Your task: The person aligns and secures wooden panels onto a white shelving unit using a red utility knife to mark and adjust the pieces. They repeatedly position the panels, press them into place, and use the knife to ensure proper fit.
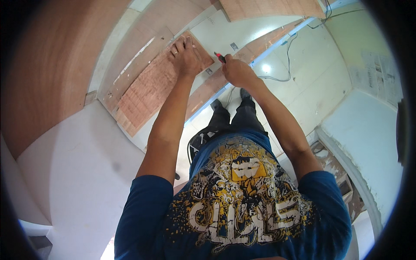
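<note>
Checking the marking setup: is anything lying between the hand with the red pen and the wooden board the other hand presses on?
Nothing visible does. The right hand holds the red pen just beside the wooden board, which the left hand presses flat; only bare white panel lies between.

red-tipped tool [219,56] mostly hidden in right hand [236,71], kind unclear

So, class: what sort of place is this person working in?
Probably a carpentry or interior fit-out site: the left hand presses a plywood board, more wood panels stand about, and a loose cable crosses the floor.
</note>
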### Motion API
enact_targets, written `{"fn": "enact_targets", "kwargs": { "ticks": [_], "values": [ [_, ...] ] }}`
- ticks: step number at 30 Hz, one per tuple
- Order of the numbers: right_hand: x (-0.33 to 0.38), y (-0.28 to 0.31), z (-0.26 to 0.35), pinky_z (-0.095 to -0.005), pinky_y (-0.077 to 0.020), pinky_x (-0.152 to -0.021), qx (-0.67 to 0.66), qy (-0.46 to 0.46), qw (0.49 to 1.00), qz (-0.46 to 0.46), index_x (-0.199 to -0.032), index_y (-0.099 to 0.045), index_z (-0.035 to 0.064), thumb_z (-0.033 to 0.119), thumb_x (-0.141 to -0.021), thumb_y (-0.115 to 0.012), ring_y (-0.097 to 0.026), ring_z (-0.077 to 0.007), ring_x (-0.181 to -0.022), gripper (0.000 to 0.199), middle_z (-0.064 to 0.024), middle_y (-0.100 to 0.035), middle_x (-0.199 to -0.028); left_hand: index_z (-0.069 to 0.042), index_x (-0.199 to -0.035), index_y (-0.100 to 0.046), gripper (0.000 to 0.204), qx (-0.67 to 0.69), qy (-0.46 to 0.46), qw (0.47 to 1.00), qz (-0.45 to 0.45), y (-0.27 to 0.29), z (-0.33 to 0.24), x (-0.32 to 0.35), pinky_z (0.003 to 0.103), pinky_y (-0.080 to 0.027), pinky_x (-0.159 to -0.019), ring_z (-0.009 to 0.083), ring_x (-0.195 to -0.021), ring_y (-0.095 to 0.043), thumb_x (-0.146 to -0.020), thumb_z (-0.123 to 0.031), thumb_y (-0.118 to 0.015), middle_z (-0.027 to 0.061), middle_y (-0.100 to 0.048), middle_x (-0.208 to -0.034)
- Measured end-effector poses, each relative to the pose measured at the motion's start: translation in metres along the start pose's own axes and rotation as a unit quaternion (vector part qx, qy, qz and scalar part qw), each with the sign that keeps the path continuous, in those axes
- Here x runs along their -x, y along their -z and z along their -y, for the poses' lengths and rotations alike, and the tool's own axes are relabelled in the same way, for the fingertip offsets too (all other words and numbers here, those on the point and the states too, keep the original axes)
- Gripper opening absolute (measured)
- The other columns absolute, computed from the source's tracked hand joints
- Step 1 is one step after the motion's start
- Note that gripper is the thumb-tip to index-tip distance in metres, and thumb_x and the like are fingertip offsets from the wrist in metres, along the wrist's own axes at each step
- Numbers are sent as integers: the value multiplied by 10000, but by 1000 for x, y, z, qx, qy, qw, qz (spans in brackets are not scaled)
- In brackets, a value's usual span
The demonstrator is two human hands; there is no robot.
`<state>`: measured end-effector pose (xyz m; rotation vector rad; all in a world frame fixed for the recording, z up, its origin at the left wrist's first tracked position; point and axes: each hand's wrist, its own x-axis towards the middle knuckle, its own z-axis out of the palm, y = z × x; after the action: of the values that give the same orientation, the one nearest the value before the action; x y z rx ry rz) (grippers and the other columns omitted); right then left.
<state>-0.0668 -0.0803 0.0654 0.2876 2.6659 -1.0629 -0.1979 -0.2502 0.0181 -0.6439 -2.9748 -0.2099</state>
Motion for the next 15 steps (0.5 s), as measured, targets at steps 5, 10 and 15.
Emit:
{"fn": "enact_targets", "kwargs": {
  "ticks": [5, 10, 15],
  "values": [
    [-80, 18, 17, -573, -554, -844, -42, 34, 998, -42, -1082, -557, -89, 286, -1001, -530, -705, -512, -920, 385, -360, -700, -936, -161, -1436, -579, 468, 1, -2, 1000, -9, 1, -4, -2, 568, -272, -1116, 348, -1362, -400, -995, -316, -548, 90, -479, -1493],
    [-120, 11, 44, -533, -555, -918, -65, -45, 997, 16, -1177, -565, -116, 328, -1006, -547, -693, -493, -1061, 476, -365, -699, -1066, -189, -1427, -595, 472, 17, 8, 1000, -9, -2, -1, -1, 556, -277, -1120, 337, -1371, -400, -975, -324, -567, 81, -473, -1498],
    [-136, -1, 43, -526, -549, -938, -48, -34, 998, 29, -1198, -569, -106, 344, -1018, -539, -690, -474, -1093, 486, -352, -700, -1107, -230, -1441, -587, 549, 42, 14, 999, -8, -1, -1, -2, 567, -285, -1113, 346, -1369, -407, -906, -345, -634, 75, -476, -1500]
  ]
}}
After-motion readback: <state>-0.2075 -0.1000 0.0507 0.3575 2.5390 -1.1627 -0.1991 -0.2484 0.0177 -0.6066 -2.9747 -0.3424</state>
